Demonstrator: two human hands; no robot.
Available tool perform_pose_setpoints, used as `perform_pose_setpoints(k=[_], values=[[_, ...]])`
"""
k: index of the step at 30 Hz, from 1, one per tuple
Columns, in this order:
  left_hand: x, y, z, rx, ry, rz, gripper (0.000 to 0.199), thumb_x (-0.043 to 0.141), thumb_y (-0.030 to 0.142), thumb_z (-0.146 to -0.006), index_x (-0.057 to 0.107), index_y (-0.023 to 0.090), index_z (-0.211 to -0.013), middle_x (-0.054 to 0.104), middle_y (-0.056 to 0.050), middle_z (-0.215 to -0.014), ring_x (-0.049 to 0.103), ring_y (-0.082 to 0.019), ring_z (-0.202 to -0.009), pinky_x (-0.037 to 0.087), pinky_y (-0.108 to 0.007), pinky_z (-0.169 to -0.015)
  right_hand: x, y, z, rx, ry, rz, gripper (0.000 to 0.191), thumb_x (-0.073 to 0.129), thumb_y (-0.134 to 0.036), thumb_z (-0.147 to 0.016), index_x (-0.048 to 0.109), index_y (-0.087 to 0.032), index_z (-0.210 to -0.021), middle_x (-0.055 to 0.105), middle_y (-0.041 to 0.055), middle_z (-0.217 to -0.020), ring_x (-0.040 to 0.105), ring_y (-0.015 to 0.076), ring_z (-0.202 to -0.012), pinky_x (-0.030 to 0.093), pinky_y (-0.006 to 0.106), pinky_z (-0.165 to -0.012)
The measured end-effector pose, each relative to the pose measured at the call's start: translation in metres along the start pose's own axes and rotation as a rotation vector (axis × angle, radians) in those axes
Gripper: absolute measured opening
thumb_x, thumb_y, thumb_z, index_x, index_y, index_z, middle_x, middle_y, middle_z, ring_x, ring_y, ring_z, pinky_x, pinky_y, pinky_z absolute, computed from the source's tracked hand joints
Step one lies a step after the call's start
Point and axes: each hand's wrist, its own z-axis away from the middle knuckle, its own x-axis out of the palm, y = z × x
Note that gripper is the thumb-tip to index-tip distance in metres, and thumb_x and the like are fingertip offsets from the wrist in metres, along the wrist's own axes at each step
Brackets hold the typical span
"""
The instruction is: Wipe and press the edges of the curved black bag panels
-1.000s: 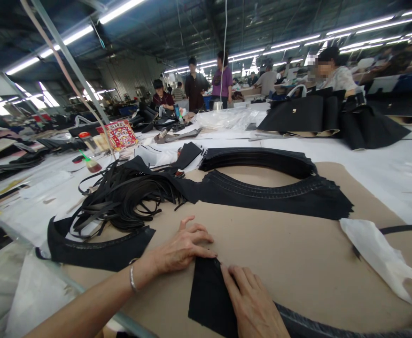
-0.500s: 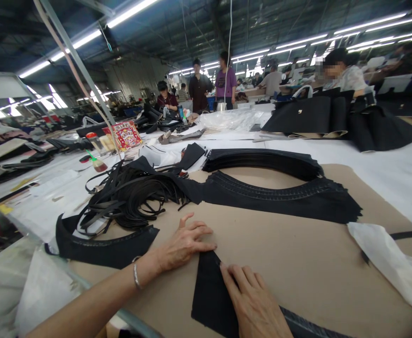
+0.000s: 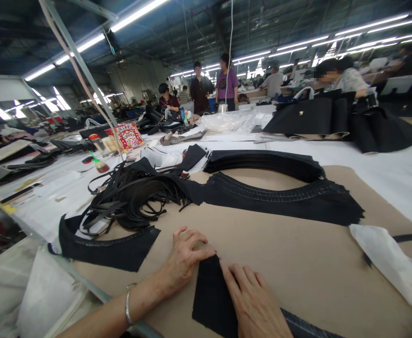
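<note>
A black fabric piece point(image 3: 211, 298) lies flat on the tan board point(image 3: 283, 249) at the near edge, running under my right hand to the lower right. The thumb and fingertips of my left hand point(image 3: 188, 256) touch its top corner, the other fingers bent and apart. My right hand point(image 3: 255, 300) rests palm down along its right edge, fingers extended. Beyond lie a black curved piece with stitched lines point(image 3: 279, 199) and a stack of curved black pieces point(image 3: 262, 162). Another curved black piece point(image 3: 110, 249) is left of my left hand.
A tangle of black strips point(image 3: 131, 197) lies at the left. A white cloth point(image 3: 385, 258) sits at the right. Farther back are a red box point(image 3: 128, 136), a small bottle point(image 3: 100, 165), large black pieces point(image 3: 304, 117) and several people at work or standing.
My left wrist and forearm have moved to the right and a little nearer, with the fingers more bent. My right hand has stayed nearly still. The view has shifted slightly.
</note>
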Motion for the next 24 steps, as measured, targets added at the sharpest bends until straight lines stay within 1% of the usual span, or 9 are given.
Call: perform_pose_setpoints(k=[5, 7, 10, 12, 13, 16, 19, 21, 24], values=[[-0.001, 0.0, 0.004, 0.109, -0.045, -0.107, 0.04, 0.048, 0.008, -0.092, 0.063, 0.035, -0.118, 0.062, -0.001, -0.113, 0.048, -0.019, -0.116, 0.009, -0.046, -0.111, -0.003, -0.001, -0.004, 0.023, -0.105, -0.027, 0.064, 0.056, -0.013, -0.058, 0.064, -0.011, -0.121, 0.068, 0.0065, -0.097, 0.053, 0.0237, -0.083, 0.038, 0.036, -0.076], [-0.004, -0.003, 0.005, 0.102, -0.029, -0.133, 0.037, 0.05, 0.009, -0.091, 0.064, 0.034, -0.116, 0.063, -0.001, -0.113, 0.048, -0.019, -0.117, 0.009, -0.046, -0.112, -0.003, -0.002, -0.005, 0.024, -0.121, -0.029, 0.063, 0.057, -0.014, -0.06, 0.063, -0.011, -0.123, 0.067, 0.0071, -0.1, 0.053, 0.0241, -0.085, 0.038, 0.037, -0.078], [-0.006, 0.001, 0.003, -0.034, 0.131, -0.139, 0.034, 0.046, 0.006, -0.09, 0.07, 0.029, -0.097, 0.064, -0.002, -0.112, 0.05, -0.02, -0.114, 0.015, -0.047, -0.109, -0.003, -0.002, -0.004, 0.021, -0.131, -0.026, 0.065, 0.056, -0.014, -0.063, 0.06, -0.01, -0.127, 0.067, 0.0072, -0.104, 0.054, 0.0246, -0.088, 0.039, 0.038, -0.079], [-0.005, 0.012, -0.001, -0.085, 0.222, -0.067, 0.037, 0.041, 0.004, -0.091, 0.07, 0.027, -0.095, 0.065, -0.003, -0.109, 0.053, -0.02, -0.109, 0.024, -0.046, -0.105, -0.002, -0.003, -0.004, 0.031, -0.151, -0.027, 0.065, 0.056, -0.013, -0.063, 0.06, -0.011, -0.128, 0.067, 0.007, -0.105, 0.055, 0.025, -0.088, 0.04, 0.038, -0.079], [-0.002, 0.019, -0.003, -0.085, 0.22, 0.001, 0.038, 0.039, 0.004, -0.091, 0.069, 0.026, -0.1, 0.066, -0.004, -0.107, 0.055, -0.02, -0.105, 0.029, -0.044, -0.102, -0.002, -0.004, -0.003, 0.04, -0.164, -0.029, 0.064, 0.056, -0.012, -0.063, 0.06, -0.011, -0.127, 0.067, 0.0072, -0.105, 0.055, 0.0252, -0.088, 0.041, 0.038, -0.079], [0.009, 0.042, -0.007, -0.08, 0.107, 0.23, 0.038, 0.037, 0.005, -0.091, 0.062, 0.021, -0.115, 0.068, -0.006, -0.104, 0.059, -0.018, -0.097, 0.042, -0.037, -0.091, 0.001, -0.006, 0.002, 0.073, -0.159, -0.019, 0.066, 0.055, -0.008, -0.061, 0.059, -0.01, -0.126, 0.067, 0.0091, -0.108, 0.057, 0.0266, -0.092, 0.044, 0.039, -0.083], [0.019, 0.055, -0.005, -0.118, 0.052, 0.295, 0.041, 0.035, 0.003, -0.089, 0.06, 0.017, -0.118, 0.068, -0.008, -0.101, 0.06, -0.019, -0.094, 0.047, -0.036, -0.088, 0.003, -0.004, 0.011, 0.083, -0.059, 0.005, 0.07, 0.052, -0.003, -0.062, 0.051, -0.01, -0.132, 0.062, 0.0119, -0.123, 0.055, 0.0281, -0.108, 0.043, 0.04, -0.092], [0.021, 0.057, -0.003, -0.111, 0.042, 0.267, 0.043, 0.034, 0.001, -0.087, 0.059, 0.015, -0.119, 0.067, -0.009, -0.097, 0.059, -0.02, -0.092, 0.048, -0.038, -0.086, 0.001, 0.001, 0.015, 0.099, -0.026, -0.015, 0.061, 0.05, -0.002, -0.07, 0.048, -0.012, -0.131, 0.061, 0.012, -0.124, 0.054, 0.0271, -0.111, 0.042, 0.041, -0.093], [0.017, 0.059, -0.003, -0.1, 0.012, 0.22, 0.044, 0.035, 0.001, -0.087, 0.058, 0.015, -0.121, 0.065, -0.009, -0.096, 0.057, -0.021, -0.091, 0.047, -0.039, -0.086, -0.009, 0.009, 0.016, 0.17, -0.101, -0.103, 0.035, 0.048, -0.006, -0.083, 0.055, -0.017, -0.116, 0.064, 0.0086, -0.107, 0.057, 0.0253, -0.098, 0.044, 0.041, -0.085]])
